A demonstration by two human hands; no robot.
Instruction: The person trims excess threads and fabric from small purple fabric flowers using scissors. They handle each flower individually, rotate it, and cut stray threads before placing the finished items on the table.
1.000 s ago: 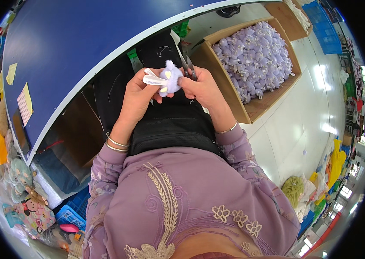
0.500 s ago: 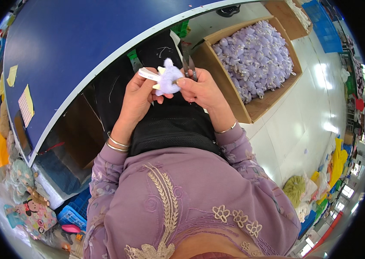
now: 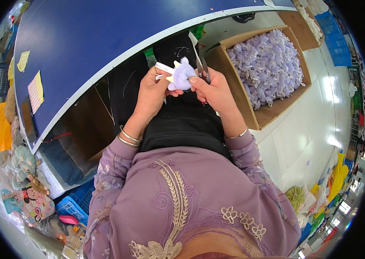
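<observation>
Between my two hands, above my lap, is a small lilac plush toy [image 3: 183, 74] with pale cream pointed parts and a white fabric label [image 3: 164, 67]. My left hand [image 3: 153, 88] is closed on the toy's left side, beside the label. The thumb and finger of my right hand [image 3: 211, 90] pinch its right edge. Tucked in that same right hand is a pair of dark scissors [image 3: 202, 68], blades pointing away from me. My fingers hide the scissors' handles for the most part.
A blue table [image 3: 87, 39] with a pale edge curves across the far left. On my right, a cardboard box [image 3: 258, 119] is heaped with similar lilac plush pieces [image 3: 266, 64]. Blue crates [image 3: 72, 207] and plush toys lie at the lower left, bags [image 3: 335, 177] at the right.
The whole scene has shifted rightward in the picture as my head moved. The toy is turned slightly between my hands, and both keep hold of it.
</observation>
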